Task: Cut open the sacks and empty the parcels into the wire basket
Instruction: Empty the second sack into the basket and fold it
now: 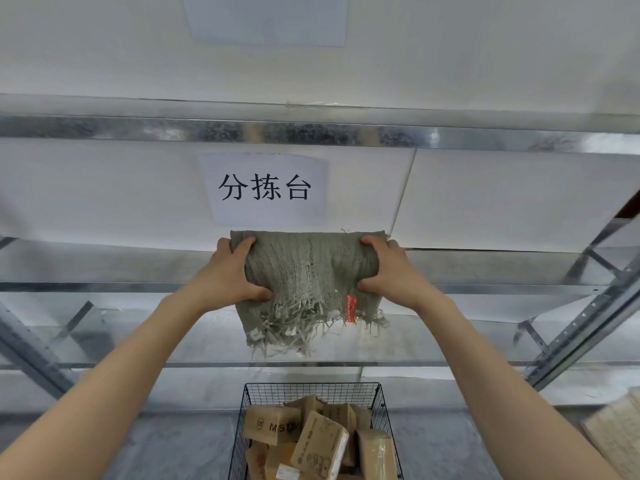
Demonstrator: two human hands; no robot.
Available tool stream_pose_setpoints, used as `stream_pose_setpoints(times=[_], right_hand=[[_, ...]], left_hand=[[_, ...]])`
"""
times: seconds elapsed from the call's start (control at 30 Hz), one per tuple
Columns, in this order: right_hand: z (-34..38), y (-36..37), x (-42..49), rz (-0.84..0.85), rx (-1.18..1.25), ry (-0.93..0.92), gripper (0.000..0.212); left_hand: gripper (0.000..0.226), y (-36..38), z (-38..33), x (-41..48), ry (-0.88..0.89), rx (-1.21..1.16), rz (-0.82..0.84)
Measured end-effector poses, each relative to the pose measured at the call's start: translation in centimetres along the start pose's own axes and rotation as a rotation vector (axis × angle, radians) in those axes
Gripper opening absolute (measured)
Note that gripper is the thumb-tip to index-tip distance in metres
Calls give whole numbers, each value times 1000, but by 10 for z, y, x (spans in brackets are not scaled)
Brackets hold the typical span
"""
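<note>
Centre of frame: the left hand (pixel 228 275) and right hand (pixel 391 271) each clasp one side of a grey-green woven sack (pixel 304 268). Fingers curl over its upper fold and thumbs press beneath, so both grips are closed on the cloth. The sack is folded flat and looks slack. Its frayed cut edge (pixel 294 327) hangs downward, with a red tag (pixel 351 308) near the right side. It is held in front of a metal shelf (pixel 138 341) and below a printed wall sign (pixel 265 188). At bottom centre, the wire basket (pixel 311 385) holds a heap of cardboard parcels (pixel 318 441). Judged step: this sack is emptied and at the putting-away stage. The next move likely calls for laying it on the shelf, then fetching another. A pale woven bundle (pixel 616 431) at the lower right edge may be one.
</note>
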State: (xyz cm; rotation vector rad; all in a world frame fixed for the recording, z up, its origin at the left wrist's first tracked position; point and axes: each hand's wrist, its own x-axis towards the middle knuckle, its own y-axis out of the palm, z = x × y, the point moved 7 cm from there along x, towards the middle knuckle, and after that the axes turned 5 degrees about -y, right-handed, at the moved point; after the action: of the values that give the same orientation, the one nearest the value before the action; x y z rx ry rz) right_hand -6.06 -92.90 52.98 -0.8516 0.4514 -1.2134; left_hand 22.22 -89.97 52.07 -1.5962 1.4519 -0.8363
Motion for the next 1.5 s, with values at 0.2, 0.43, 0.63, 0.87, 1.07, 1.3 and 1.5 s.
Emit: stream_pose_setpoints(times=[0.2,0.43,0.63,0.87,1.07,1.3,1.5], right_hand=[[-4,-4,2,-127,-84,-54,57],[-14,-20,1,-161,106,-10,6],[-15,-32,-5,-162,376,74,18],[-11,-29,-3,-148,430,73,41],[-1,-23,1,-86,495,22,35],[38,3,19,15,494,-97,35],[85,43,36,152,544,-177,39]], left_hand=[[62,-20,-4,-6,92,107,-283],[15,-29,7,5,72,-159,-98],[13,-37,18,2,0,-593,15],[44,-39,25,-4,-15,-590,-109],[27,-43,31,-12,-1,-546,-173],[25,-62,55,-38,-28,-514,-271],[25,-86,93,-73,-128,-456,-338]])
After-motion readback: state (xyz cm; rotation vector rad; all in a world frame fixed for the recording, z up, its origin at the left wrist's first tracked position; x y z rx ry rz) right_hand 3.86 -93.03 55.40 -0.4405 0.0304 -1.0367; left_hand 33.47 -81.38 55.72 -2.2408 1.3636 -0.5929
